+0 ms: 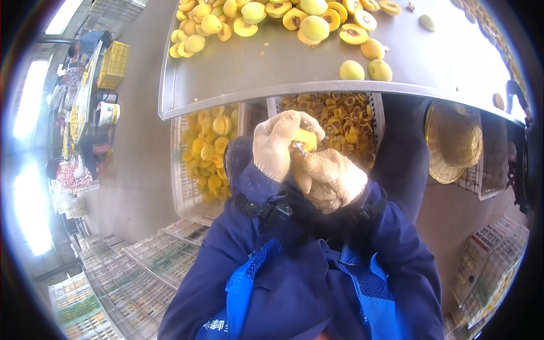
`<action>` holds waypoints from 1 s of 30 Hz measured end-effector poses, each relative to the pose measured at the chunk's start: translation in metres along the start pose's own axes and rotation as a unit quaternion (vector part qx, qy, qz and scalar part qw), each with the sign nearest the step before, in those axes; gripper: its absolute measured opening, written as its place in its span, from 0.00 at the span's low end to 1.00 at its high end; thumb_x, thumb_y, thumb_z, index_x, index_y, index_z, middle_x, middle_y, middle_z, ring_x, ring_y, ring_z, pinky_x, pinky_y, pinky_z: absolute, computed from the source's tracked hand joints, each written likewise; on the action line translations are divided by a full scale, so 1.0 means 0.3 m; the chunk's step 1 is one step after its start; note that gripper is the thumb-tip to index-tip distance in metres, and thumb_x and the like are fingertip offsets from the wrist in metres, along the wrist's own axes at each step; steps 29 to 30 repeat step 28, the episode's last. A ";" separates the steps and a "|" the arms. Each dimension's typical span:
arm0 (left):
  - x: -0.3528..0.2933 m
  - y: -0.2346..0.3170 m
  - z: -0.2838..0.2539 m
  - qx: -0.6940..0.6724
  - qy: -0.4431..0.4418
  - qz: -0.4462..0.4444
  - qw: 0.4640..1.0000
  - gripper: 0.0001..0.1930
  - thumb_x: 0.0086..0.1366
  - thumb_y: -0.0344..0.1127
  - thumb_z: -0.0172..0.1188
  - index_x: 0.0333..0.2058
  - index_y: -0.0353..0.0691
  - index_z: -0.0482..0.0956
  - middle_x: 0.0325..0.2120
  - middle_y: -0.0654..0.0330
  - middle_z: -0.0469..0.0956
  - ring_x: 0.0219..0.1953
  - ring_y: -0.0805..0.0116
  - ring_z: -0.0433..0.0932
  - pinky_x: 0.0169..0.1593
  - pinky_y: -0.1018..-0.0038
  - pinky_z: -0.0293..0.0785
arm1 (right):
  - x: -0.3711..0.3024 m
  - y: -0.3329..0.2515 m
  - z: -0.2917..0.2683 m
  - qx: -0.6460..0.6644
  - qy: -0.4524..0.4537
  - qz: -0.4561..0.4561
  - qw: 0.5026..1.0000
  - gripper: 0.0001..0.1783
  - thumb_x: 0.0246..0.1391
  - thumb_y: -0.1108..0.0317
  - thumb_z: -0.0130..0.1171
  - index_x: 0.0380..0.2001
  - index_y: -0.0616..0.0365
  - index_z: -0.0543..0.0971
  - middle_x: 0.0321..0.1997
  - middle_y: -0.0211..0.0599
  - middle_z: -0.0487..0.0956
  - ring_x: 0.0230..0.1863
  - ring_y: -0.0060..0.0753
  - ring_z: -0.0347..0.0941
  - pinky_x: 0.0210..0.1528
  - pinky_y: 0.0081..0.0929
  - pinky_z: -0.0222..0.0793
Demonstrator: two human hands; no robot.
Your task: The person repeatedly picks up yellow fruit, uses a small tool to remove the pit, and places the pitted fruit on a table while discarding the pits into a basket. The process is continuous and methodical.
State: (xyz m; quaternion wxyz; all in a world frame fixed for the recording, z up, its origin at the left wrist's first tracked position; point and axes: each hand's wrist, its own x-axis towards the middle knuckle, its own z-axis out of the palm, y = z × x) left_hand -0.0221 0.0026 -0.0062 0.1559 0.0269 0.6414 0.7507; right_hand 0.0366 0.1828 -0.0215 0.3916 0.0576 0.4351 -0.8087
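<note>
Both my hands wear tan, dirt-marked gloves and meet in front of my chest, below the steel table's front edge. My left hand (275, 146) is curled around a yellow peach piece (306, 137), its fingers over the top. Closed and touching the fruit's near side, my right hand (333, 180) grips a small metal-tipped tool (300, 148). The tool's handle is hidden in the glove, so its exact kind cannot be made out. Halved and whole yellow peaches (313, 27) lie along the far part of the steel table (272, 71).
Under the table edge stand a white crate (179, 184) of yellow peach halves and another crate (378, 113) of brownish cut pieces. A straw hat (453, 141) rests at the right. Stacked crates (141, 260) fill the lower left. People work at another table (82, 107) far left.
</note>
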 end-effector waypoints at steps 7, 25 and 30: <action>-0.023 -0.029 0.054 -0.185 0.045 0.032 0.981 0.24 0.84 0.46 0.51 0.44 0.28 0.87 0.39 0.49 0.88 0.37 0.62 0.86 0.44 0.69 0.84 | -0.005 0.026 0.007 0.107 -0.092 0.004 0.990 0.32 0.79 0.42 0.57 0.26 0.55 0.81 0.17 0.27 0.74 0.13 0.22 0.65 0.17 0.25 0.56; 0.188 0.305 -0.839 0.540 0.267 0.052 0.796 0.24 0.74 0.50 0.65 0.58 0.37 0.88 0.53 0.45 0.90 0.58 0.48 0.87 0.63 0.60 0.79 | -0.016 -0.385 -0.092 -0.204 0.216 -0.090 0.951 0.10 0.73 0.66 0.66 0.38 0.60 0.82 0.22 0.27 0.78 0.17 0.19 0.72 0.21 0.23 0.66; 0.596 0.369 -0.900 0.436 0.255 0.047 0.862 0.25 0.75 0.51 0.65 0.62 0.40 0.87 0.58 0.44 0.88 0.64 0.53 0.85 0.68 0.66 0.75 | 0.200 -0.706 -0.173 -0.195 0.287 -0.152 0.925 0.13 0.74 0.62 0.66 0.39 0.63 0.83 0.20 0.35 0.81 0.18 0.25 0.76 0.22 0.22 0.69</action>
